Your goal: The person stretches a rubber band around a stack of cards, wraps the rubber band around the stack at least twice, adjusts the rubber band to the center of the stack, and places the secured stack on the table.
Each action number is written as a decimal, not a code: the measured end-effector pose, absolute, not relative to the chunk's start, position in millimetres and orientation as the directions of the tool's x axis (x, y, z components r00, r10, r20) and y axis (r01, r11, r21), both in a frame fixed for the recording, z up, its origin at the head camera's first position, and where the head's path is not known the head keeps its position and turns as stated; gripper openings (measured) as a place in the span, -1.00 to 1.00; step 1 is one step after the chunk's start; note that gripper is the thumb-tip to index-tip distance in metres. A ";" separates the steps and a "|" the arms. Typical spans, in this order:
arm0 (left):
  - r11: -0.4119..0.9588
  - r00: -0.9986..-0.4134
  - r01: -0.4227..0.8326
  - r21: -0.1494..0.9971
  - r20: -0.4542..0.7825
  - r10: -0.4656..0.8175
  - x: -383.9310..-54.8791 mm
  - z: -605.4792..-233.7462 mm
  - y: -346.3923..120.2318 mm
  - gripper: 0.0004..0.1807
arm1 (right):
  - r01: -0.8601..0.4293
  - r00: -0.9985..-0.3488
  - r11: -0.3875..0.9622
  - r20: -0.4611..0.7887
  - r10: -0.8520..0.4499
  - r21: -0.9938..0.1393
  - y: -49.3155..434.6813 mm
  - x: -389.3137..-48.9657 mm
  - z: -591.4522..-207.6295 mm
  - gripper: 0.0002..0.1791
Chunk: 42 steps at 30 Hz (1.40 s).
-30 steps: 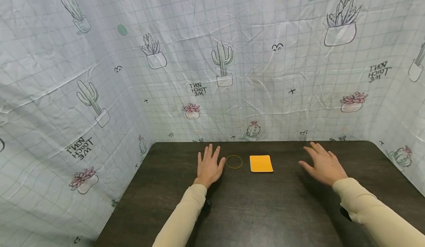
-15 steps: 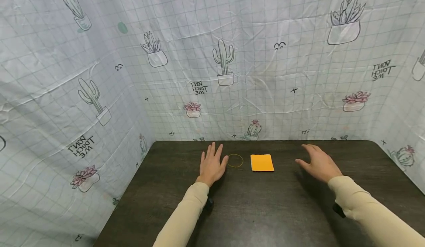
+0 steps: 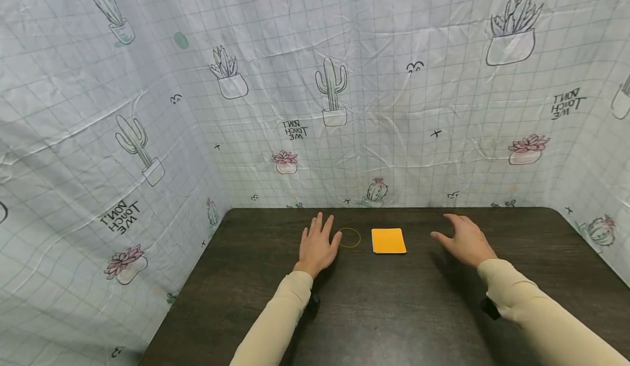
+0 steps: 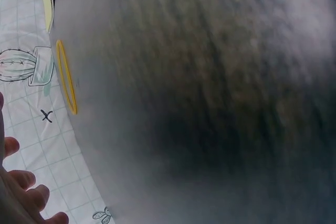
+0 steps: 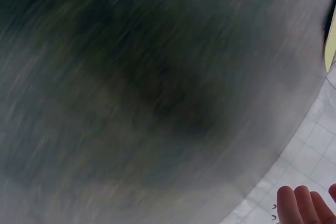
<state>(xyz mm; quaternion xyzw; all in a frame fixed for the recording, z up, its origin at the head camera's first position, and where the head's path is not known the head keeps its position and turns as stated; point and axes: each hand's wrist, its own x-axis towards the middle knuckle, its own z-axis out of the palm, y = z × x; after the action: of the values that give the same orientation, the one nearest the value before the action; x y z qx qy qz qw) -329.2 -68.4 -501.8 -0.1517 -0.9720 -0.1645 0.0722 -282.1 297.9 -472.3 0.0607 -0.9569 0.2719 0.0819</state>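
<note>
On the dark tabletop lie a thin yellow rubber band and, right of it, a flat orange square that looks like a small pad or stack of paper. My left hand is just left of the band, fingers spread and holding nothing; its thumb tip is close to the loop, and I cannot tell if it touches. My right hand hovers right of the square with relaxed fingers and an apart thumb. In the left wrist view the band and fingertips show; the right wrist view has the fingertips and the square's edge.
A dark wood-grain table spreads below both arms. White curtains printed with cacti and a grid hang behind it and at both sides. Each wrist carries a small black device, such as one under the right sleeve.
Both hands have moved inward: the left a little right toward the rubber band, the right leftward toward the orange square. The band and the square stay put.
</note>
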 end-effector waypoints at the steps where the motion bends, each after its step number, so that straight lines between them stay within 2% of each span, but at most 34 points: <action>1: 0.900 -0.944 0.318 0.298 0.190 0.270 -329.1 -502.1 -68.1 -0.33 | -0.160 -0.979 0.841 0.189 -0.070 -0.517 297.1 -282.5 -473.0 -0.19; 19: 0.896 -0.952 0.302 0.325 0.159 0.263 -328.9 -508.8 -67.3 -0.33 | -0.127 -0.987 0.789 0.155 -0.040 -0.601 285.2 -293.6 -482.7 -0.23; 32: 0.882 -0.957 0.289 0.373 0.147 0.252 -328.2 -513.0 -64.4 -0.35 | -0.059 -0.998 0.751 0.054 -0.030 -0.658 268.8 -303.9 -491.3 -0.18; 42: 0.896 -0.960 0.279 0.345 0.109 0.257 -330.4 -514.2 -60.2 -0.38 | 0.048 -0.997 0.675 -0.079 -0.016 -0.737 256.8 -308.9 -489.9 -0.17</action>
<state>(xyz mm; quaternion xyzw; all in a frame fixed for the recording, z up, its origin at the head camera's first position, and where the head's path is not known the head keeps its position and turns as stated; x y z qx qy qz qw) -330.4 -60.2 -514.2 -0.1375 -0.9733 -0.1814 0.0304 -308.9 256.8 -489.9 -0.0087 -0.9142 0.4032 -0.0392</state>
